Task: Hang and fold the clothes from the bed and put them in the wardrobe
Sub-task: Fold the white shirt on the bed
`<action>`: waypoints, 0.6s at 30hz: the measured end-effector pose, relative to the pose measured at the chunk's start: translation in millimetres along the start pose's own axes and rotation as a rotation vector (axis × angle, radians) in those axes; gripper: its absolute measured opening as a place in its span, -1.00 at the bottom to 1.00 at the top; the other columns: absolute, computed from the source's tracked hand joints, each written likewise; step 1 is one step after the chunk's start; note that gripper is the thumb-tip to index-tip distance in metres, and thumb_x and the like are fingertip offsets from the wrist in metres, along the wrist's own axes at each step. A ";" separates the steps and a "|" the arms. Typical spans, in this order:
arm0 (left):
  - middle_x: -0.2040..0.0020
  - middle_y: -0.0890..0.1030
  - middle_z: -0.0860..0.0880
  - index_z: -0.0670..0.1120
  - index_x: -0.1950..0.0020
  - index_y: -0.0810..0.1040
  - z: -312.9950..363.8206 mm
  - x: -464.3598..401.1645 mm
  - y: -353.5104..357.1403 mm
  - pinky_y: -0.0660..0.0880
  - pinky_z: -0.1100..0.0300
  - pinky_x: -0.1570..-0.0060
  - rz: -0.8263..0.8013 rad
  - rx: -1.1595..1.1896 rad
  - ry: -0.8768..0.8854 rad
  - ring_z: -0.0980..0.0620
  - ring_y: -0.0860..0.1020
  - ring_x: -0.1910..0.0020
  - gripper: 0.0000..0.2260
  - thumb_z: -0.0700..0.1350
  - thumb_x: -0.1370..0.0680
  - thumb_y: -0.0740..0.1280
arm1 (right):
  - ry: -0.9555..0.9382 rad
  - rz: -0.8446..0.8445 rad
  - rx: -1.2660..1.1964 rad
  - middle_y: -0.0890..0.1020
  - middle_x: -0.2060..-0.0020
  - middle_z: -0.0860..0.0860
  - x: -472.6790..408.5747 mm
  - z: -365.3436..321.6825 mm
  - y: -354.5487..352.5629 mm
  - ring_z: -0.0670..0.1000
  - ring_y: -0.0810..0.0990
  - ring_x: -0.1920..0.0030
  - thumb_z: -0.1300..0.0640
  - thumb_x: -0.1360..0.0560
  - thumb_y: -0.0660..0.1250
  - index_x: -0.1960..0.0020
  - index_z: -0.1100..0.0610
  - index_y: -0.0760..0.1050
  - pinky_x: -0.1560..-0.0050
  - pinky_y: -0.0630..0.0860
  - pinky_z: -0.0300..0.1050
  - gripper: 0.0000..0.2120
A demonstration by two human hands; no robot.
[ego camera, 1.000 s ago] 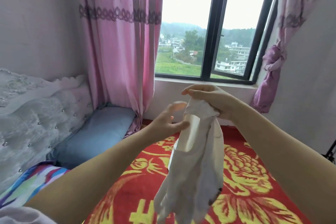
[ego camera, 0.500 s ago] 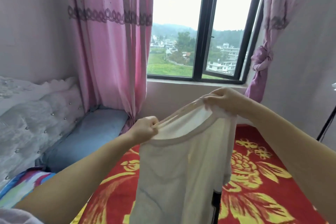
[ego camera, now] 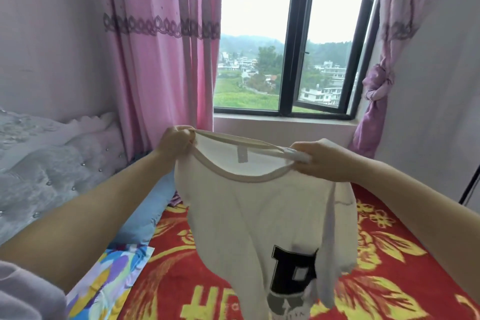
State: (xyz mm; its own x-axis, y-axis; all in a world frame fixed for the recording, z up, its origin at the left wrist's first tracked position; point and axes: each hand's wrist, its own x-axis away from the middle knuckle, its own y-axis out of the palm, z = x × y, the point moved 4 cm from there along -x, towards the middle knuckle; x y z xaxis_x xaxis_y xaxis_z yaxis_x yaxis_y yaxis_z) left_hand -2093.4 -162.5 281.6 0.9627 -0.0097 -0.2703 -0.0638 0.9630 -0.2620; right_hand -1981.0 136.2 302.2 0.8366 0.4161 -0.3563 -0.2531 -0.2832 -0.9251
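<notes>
A cream T-shirt (ego camera: 259,215) with a beige neck band and a black printed letter hangs in the air over the bed (ego camera: 384,267). My left hand (ego camera: 174,141) pinches the left end of its neckline. My right hand (ego camera: 324,160) grips the right end, with a white hanger tip (ego camera: 298,155) showing at the fingers. The neckline is stretched wide between both hands, and the shirt's lower part runs out of the frame.
The bed carries a red blanket with yellow flowers, a blue pillow (ego camera: 153,205) and a multicoloured sheet (ego camera: 109,283). A tufted headboard (ego camera: 52,163) stands at left. Pink curtains (ego camera: 161,47) flank the open window (ego camera: 291,39). A lilac garment (ego camera: 26,293) lies bottom left.
The shirt hung bunched from my right hand. My left hand took the neckline, and both hands pulled apart, spreading it wide so that the printed front shows.
</notes>
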 end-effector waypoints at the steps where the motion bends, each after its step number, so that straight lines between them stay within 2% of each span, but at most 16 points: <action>1: 0.53 0.28 0.03 -0.03 0.54 0.37 5.5 0.0 1.1 0.14 0.33 0.56 0.023 -0.014 0.035 0.06 0.22 0.52 -0.64 -0.31 -0.43 0.14 | -0.006 0.061 -0.081 0.51 0.42 -0.19 -1.0 0.3 -0.8 -0.14 0.43 0.42 0.07 -0.54 0.32 0.20 -0.08 0.47 0.31 0.34 -0.25 -0.84; 3: 0.50 0.23 0.03 -0.01 0.51 0.29 18.4 1.0 3.5 0.12 0.26 0.51 0.026 -0.038 0.107 0.06 0.18 0.51 -0.67 -0.27 -0.44 0.16 | 0.118 0.115 -0.310 0.38 0.56 -0.19 -5.6 8.0 3.1 -0.14 0.28 0.52 0.01 -0.59 0.25 0.42 -0.07 0.31 0.42 0.24 -0.30 -0.61; 4: 0.51 0.23 0.03 0.01 0.49 0.28 24.6 1.3 3.8 0.12 0.25 0.51 0.009 -0.065 0.144 0.07 0.17 0.52 -0.68 -0.24 -0.45 0.17 | 0.207 0.140 -0.455 0.32 0.58 -0.18 -7.9 12.6 4.4 -0.15 0.22 0.54 -0.02 -0.60 0.21 0.44 -0.02 0.27 0.44 0.21 -0.28 -0.56; 6: 0.48 0.25 0.01 -0.04 0.42 0.33 34.8 1.7 4.6 0.15 0.24 0.50 -0.051 -0.137 0.221 0.08 0.20 0.51 -0.73 -0.21 -0.49 0.19 | 0.355 0.192 -0.599 0.30 0.58 -0.16 -13.3 28.2 6.9 -0.16 0.21 0.56 0.03 -0.61 0.18 0.41 0.09 0.34 0.47 0.19 -0.23 -0.58; 10: 0.49 0.23 0.00 -0.23 0.39 0.36 49.9 8.2 13.7 0.17 0.36 0.53 -0.136 -0.303 0.398 0.17 0.17 0.55 -0.77 -0.30 -0.49 0.18 | 0.524 0.235 -0.330 0.44 0.57 -0.06 -15.5 54.6 7.2 -0.06 0.34 0.49 0.28 -0.46 0.22 0.43 0.16 0.52 0.41 0.26 -0.19 -0.69; 13: 0.45 0.25 -0.07 -0.38 0.31 0.40 57.2 9.9 19.2 0.18 0.35 0.49 -0.139 -0.351 0.466 0.16 0.18 0.52 -0.79 -0.29 -0.49 0.20 | 0.615 0.184 -0.290 0.42 0.53 -0.01 -17.2 59.8 14.0 -0.01 0.33 0.44 0.37 -0.36 0.16 0.44 0.15 0.45 0.41 0.24 -0.17 -0.75; 15: 0.44 0.25 -0.05 -0.36 0.29 0.40 59.0 7.7 16.6 0.19 0.28 0.44 -0.273 -0.366 0.454 0.14 0.19 0.50 -0.69 -0.17 -0.56 0.26 | 0.606 0.152 -0.450 0.37 0.46 0.02 -18.9 63.0 15.8 -0.02 0.30 0.43 0.39 -0.41 0.14 0.34 0.19 0.44 0.43 0.22 -0.18 -0.78; 16: 0.44 0.25 -0.02 -0.31 0.30 0.39 58.6 7.3 13.0 0.19 0.28 0.44 -0.363 -0.384 0.433 0.13 0.19 0.50 -0.60 -0.02 -0.57 0.31 | 0.581 0.130 -0.583 0.39 0.40 0.04 -17.6 63.1 15.4 -0.02 0.32 0.41 0.37 -0.48 0.16 0.23 0.27 0.48 0.46 0.27 -0.20 -0.83; 17: 0.45 0.26 0.02 -0.22 0.34 0.37 56.5 7.0 7.4 0.19 0.32 0.45 -0.443 -0.404 0.395 0.14 0.20 0.50 -0.53 0.16 -0.50 0.33 | 0.544 0.088 -0.749 0.43 0.33 0.08 -15.1 61.8 14.8 -0.01 0.38 0.38 0.31 -0.54 0.20 0.08 0.35 0.49 0.46 0.34 -0.22 -0.87; 18: 0.47 0.28 0.06 -0.12 0.37 0.36 53.0 6.5 0.9 0.20 0.37 0.47 -0.501 -0.433 0.343 0.15 0.22 0.51 -0.50 0.30 -0.40 0.34 | 0.493 0.027 -0.912 0.49 0.25 0.12 -12.3 61.3 13.4 0.03 0.46 0.31 0.21 -0.56 0.28 -0.06 0.37 0.49 0.40 0.44 -0.22 -0.79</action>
State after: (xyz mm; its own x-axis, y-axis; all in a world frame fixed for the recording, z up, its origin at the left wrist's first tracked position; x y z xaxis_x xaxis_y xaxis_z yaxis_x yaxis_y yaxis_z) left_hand -2073.3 -147.4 328.7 0.7719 -0.5717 -0.2780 0.1949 0.6291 -0.7524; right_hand -2024.5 180.3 286.1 0.9940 0.0583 -0.0924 0.0174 -0.9194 -0.3930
